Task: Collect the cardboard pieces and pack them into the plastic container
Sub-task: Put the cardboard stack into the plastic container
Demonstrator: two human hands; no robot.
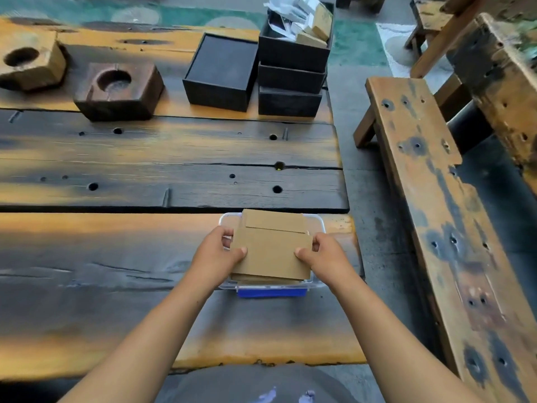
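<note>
A stack of brown cardboard pieces (pixel 271 248) sits over a clear plastic container (pixel 316 221) with a blue clip (pixel 271 292) on its near side, at the table's near right. My left hand (pixel 216 254) grips the stack's left edge, thumb on top. On the opposite edge my right hand (pixel 322 255) holds it the same way. The top piece lies flat, with more pieces showing beneath its near edge. The container's inside is mostly hidden by the cardboard.
Black boxes (pixel 222 72) stand at the far side of the wooden table (pixel 145 170), one stacked pile (pixel 290 80) holding papers and cardboard bits. Two wooden blocks with round holes (pixel 119 90) sit far left. A wooden bench (pixel 436 213) runs along the right.
</note>
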